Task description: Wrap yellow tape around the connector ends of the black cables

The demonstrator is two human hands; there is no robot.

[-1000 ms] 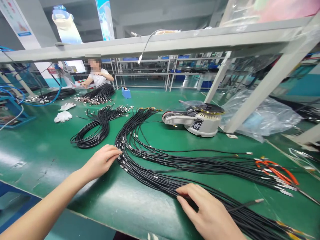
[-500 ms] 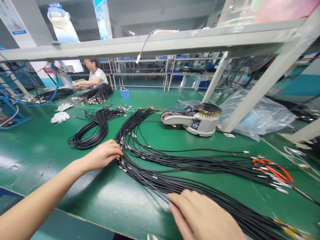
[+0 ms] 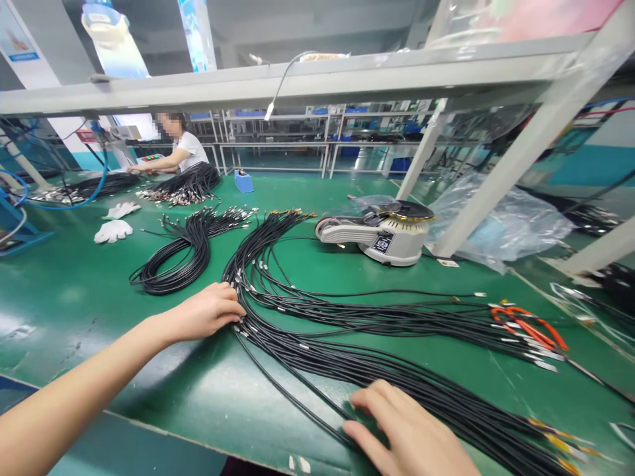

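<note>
A long bundle of black cables (image 3: 347, 363) with small white labels curves across the green table in front of me. My left hand (image 3: 214, 311) is closed at the bend of this bundle, its thumb and fingers pinching cables beside the labels. Near the front edge, my right hand (image 3: 404, 433) has its thumb and forefinger spread apart. Two black cables (image 3: 297, 398) lie apart from the bundle and run to its thumb and under the hand. A second strand of labelled black cables (image 3: 387, 316) stretches farther back, with orange-handled pliers or cutters (image 3: 533, 327) at its right end.
A coiled cable bundle (image 3: 171, 271) and white gloves (image 3: 114, 231) lie at the left. A tape dispenser (image 3: 391, 241) stands behind the cables, near a shelf post (image 3: 520, 145) and a plastic bag (image 3: 501, 225). A co-worker (image 3: 186, 149) sits across the table.
My right hand's thumb and forefinger have parted and moved slightly right. Two cables now lie spread from the bundle toward the front edge. My left hand stays at the bend.
</note>
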